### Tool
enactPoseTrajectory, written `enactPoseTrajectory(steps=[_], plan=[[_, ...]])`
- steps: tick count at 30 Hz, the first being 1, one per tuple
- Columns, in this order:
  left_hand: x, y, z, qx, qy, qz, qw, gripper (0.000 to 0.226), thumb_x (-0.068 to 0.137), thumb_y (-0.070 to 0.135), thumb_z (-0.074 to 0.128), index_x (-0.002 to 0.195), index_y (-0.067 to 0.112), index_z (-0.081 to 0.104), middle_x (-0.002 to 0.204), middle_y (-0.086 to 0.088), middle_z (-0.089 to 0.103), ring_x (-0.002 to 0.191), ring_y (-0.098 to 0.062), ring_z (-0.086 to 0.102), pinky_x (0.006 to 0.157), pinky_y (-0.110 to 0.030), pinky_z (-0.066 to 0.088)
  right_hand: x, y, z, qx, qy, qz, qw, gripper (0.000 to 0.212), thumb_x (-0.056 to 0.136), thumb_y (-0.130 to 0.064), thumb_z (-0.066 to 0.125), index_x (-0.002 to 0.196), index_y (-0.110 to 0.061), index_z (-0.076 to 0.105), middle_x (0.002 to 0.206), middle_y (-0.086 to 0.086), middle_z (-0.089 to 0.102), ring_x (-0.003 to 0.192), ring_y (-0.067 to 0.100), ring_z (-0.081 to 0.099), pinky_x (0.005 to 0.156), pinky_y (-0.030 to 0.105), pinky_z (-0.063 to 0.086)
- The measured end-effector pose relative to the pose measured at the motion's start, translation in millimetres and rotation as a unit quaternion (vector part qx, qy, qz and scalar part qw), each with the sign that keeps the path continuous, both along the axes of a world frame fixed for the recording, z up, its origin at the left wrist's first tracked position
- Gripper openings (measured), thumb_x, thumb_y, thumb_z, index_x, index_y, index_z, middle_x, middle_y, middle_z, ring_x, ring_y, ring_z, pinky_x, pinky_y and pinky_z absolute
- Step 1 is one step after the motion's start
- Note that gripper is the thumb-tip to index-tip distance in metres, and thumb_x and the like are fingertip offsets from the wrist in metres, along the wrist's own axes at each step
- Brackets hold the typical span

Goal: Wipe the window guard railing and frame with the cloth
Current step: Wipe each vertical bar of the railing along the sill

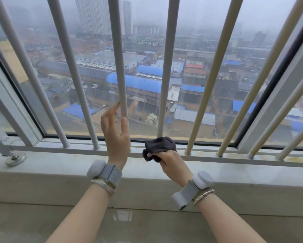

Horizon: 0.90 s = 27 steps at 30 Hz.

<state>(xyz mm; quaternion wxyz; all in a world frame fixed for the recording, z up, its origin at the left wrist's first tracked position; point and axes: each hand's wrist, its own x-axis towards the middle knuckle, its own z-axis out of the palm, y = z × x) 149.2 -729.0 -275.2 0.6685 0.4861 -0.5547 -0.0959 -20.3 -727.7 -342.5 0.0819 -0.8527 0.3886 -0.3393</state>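
In the head view, the right hand (pixel 166 159) grips a dark cloth (pixel 159 148), fingers clamped on it, wrapped around the foot of 1 railing bar (pixel 166 76) just above the bottom rail (pixel 77 149). The left hand (pixel 116 135) is raised beside the neighbouring bar (pixel 118 67), fingers straight and slightly apart, holding nothing.

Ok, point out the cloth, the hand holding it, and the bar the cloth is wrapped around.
cloth (pixel 160 145): head view, on the dark bunched fabric at the bar's foot.
right hand (pixel 171 162): head view, on the back of the hand, grip closed on the cloth.
bar (pixel 167 76): head view, halfway up the upright bar.
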Motion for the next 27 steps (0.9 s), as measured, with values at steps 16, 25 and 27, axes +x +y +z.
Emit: enactPoseTrajectory(steps=[16,25,27], plan=[[-45.8,16.3,76.1,0.064,-0.091,-0.296,0.949,0.032,0.078,0.029,0.063,0.108,0.034,0.056,0.107,0.002,0.064,0.096,-0.011,0.060,0.086,-0.032,0.051,-62.3,31.2,150.4,-0.021,-0.162,0.012,0.986,0.046,0.082,-0.011,0.067,0.124,-0.015,0.047,0.135,0.001,0.042,0.118,0.009,0.050,0.072,0.017,0.054],[-112.1,-0.4,213.3,-0.107,0.003,-0.188,0.976,0.019,0.084,0.027,0.065,0.098,0.027,0.052,0.104,0.001,0.052,0.092,0.000,0.051,0.083,-0.010,0.039,-123.6,13.3,248.4,-0.337,-0.176,-0.368,0.849,0.040,0.090,-0.028,0.049,0.124,-0.006,0.050,0.126,0.012,0.051,0.118,0.023,0.043,0.100,0.030,0.029],[-129.3,-7.1,241.2,-0.113,0.023,-0.183,0.976,0.020,0.087,0.026,0.061,0.103,0.019,0.052,0.106,0.000,0.050,0.090,0.005,0.049,0.082,-0.011,0.039,-131.5,5.8,272.0,-0.267,-0.198,-0.413,0.848,0.054,0.093,-0.039,0.039,0.135,-0.006,0.040,0.133,0.012,0.050,0.121,0.029,0.046,0.102,0.038,0.027]])
